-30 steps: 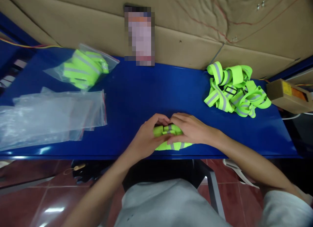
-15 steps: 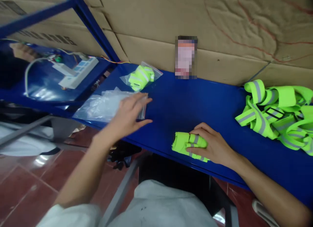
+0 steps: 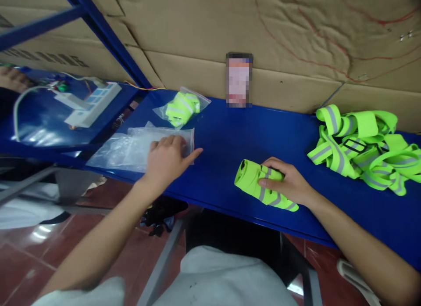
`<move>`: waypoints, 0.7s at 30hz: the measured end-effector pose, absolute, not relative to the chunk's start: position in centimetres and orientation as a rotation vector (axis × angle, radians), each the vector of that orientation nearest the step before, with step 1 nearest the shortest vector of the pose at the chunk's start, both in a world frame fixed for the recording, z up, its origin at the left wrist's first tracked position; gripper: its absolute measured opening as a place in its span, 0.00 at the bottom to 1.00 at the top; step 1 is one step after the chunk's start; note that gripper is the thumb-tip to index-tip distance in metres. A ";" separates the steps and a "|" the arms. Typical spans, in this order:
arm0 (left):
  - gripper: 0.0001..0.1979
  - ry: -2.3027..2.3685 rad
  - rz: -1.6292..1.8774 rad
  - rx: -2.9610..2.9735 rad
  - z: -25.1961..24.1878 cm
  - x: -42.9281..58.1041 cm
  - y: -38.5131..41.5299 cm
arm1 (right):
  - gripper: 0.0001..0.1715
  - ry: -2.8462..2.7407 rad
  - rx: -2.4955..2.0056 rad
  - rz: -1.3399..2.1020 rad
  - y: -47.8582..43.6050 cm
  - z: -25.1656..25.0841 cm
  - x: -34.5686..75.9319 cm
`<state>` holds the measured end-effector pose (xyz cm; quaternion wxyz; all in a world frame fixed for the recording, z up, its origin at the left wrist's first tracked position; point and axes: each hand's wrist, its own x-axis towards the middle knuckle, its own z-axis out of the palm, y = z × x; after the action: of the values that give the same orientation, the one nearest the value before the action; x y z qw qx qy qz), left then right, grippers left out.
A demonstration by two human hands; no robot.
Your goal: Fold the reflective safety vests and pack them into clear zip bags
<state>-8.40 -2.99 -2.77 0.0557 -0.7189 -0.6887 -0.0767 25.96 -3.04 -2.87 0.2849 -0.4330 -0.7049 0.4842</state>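
My right hand (image 3: 289,179) is wrapped round a rolled-up neon-yellow reflective strap (image 3: 250,179) with grey bands, held tilted at the front of the blue table. Its thumb lies across the near side. My left hand (image 3: 167,159) rests on a pile of clear zip-lock bags (image 3: 131,143), thumb stretched out to the right. Its fingers bend down onto the plastic, their tips partly hidden. Just behind the pile is a filled bag with a folded yellow strap (image 3: 182,108) inside.
Loose reflective straps (image 3: 358,148) with black buckles lie heaped at the right. A phone with a blurred screen (image 3: 239,80) leans on the cardboard wall (image 3: 197,34). At the left are a white power strip (image 3: 95,104), a blue frame post (image 3: 108,42) and another person's hand (image 3: 13,77).
My left hand has lowered onto the bags, its fingers now bent down. My right hand has turned and raised the rolled strap, so its rolled end shows. The view has shifted slightly right.
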 end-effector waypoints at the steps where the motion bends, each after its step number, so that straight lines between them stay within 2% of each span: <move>1: 0.28 -2.131 -0.197 -2.126 -2.9 -7.8 -3.2 | 0.19 -1.878 -1.177 1.313 -3.0 -2.8 25.9; 4: 0.20 -2.152 -0.104 -2.135 -2.5 -6.7 -3.7 | 0.18 -1.856 -1.232 1.358 -3.0 -2.5 25.9; 6: 0.18 -2.207 -0.209 -2.193 -1.7 -6.1 -4.1 | 0.19 -1.828 -1.254 1.413 -3.0 -2.4 26.0; 10: 0.12 -2.396 -0.864 -2.405 -0.5 -3.8 -5.7 | 0.21 -1.846 -1.109 1.421 -3.3 -2.3 26.2; 13: 0.15 -2.635 -1.282 -2.659 -1.0 -1.0 -6.4 | 0.26 -1.989 -0.764 1.374 -4.0 -2.2 26.1; 15: 0.17 -2.838 -1.360 -2.907 -1.7 0.8 -6.3 | 0.29 -2.105 -0.598 1.361 -4.6 -2.0 25.9; 18: 0.19 -3.025 -1.505 -3.034 -2.7 2.3 -5.8 | 0.28 -2.259 -0.642 1.272 -5.3 -1.9 25.6; 21: 0.21 -3.116 -1.894 -2.845 -3.4 2.6 -5.4 | 0.25 -2.362 -0.806 1.196 -5.5 -1.8 25.5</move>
<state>2.58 -5.44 -3.35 -0.6756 -0.4535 -0.4967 -0.3020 25.55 -5.54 -1.83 0.1859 -0.2862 -0.8386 0.4246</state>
